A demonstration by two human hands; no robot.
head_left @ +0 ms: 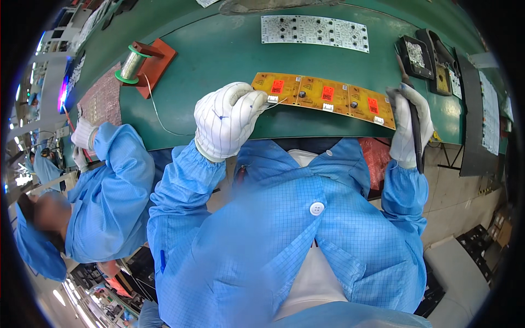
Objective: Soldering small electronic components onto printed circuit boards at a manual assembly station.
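My left hand (228, 117), in a striped white glove, is closed with a pinch on thin solder wire (278, 103). The wire's free end sticks out over the left end of a yellow-brown circuit board strip (313, 94) with orange-red labels and small white connectors. Those pinching fingers meet the board's left corner; I cannot tell if they grip it too. My gloved right hand (407, 123) is wrapped round the dark handle of a soldering iron (419, 131), its narrow end pointing away from me. The fingers of this hand are beside the board's right end.
A solder spool (131, 66) sits on a red-brown stand (158, 60) at left. A white circuit board (314, 33) lies at the back. On the right are a black parts tray (415, 56) and an iron holder (442, 76). A co-worker (112, 191) sits at left.
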